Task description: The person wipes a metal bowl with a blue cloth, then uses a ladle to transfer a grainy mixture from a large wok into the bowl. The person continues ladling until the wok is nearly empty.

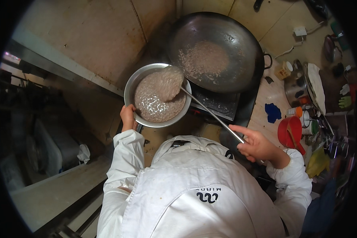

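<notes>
My left hand (128, 118) grips the near-left rim of a round metal basin (129, 94). Wet, pale brown minced food (154, 104) with a shiny surface fills much of the basin. In my right hand (257, 145) is the long metal handle of a ladle (209, 111), the forefinger stretched along it. Its bowl, coated with the same mince, is over the far-right part of the basin; whether it touches the food beneath is unclear. Beyond the basin, a large dark wok (244, 59) holds a spread patch of loose pale brown mince (208, 58) in its bottom.
A dark stove top (217, 104) with scattered crumbs lies under the wok's near edge. On the right counter are a red plastic scoop (285, 131), a blue cloth (272, 113), several jars and a metal pot (294, 87). Tiled walls (101, 35) close in behind and at left.
</notes>
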`<state>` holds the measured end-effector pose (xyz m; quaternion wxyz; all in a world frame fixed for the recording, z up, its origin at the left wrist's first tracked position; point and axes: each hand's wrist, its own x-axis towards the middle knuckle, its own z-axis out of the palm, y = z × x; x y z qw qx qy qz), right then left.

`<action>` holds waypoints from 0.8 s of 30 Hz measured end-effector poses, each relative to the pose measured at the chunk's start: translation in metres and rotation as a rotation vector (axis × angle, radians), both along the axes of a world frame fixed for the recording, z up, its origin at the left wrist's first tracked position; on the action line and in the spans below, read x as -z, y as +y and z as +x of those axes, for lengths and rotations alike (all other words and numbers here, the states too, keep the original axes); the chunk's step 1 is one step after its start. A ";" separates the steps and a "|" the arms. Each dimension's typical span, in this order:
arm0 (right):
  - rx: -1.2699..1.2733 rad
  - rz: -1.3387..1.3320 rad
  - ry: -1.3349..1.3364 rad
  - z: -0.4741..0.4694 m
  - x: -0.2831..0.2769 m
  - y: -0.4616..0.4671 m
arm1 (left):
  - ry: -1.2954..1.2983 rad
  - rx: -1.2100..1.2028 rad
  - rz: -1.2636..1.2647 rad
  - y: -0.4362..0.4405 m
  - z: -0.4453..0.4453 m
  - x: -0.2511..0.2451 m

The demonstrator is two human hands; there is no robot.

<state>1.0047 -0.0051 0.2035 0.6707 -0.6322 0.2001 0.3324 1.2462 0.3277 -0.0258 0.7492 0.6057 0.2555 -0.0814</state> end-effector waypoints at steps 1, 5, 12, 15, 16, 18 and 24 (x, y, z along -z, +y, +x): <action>-0.119 -0.239 -0.175 -0.001 0.005 0.003 | 0.006 0.007 -0.001 0.001 0.000 0.000; -0.300 -0.627 -0.503 -0.005 0.006 0.001 | 0.005 0.016 0.001 0.000 0.000 0.000; 0.232 0.103 -0.324 0.009 0.007 -0.056 | -0.001 0.013 0.046 0.002 -0.001 0.000; 0.326 -0.205 -0.177 0.029 0.036 -0.097 | 0.000 0.025 0.050 0.004 0.001 0.001; 0.319 -0.432 -0.133 0.038 0.049 -0.109 | -0.006 0.032 0.034 0.004 0.001 0.001; 0.321 -0.470 -0.174 0.053 0.072 -0.128 | -0.002 0.024 0.039 0.003 0.000 0.001; 0.529 -0.449 -0.015 0.101 0.113 -0.166 | 0.007 0.026 0.070 0.003 -0.002 -0.002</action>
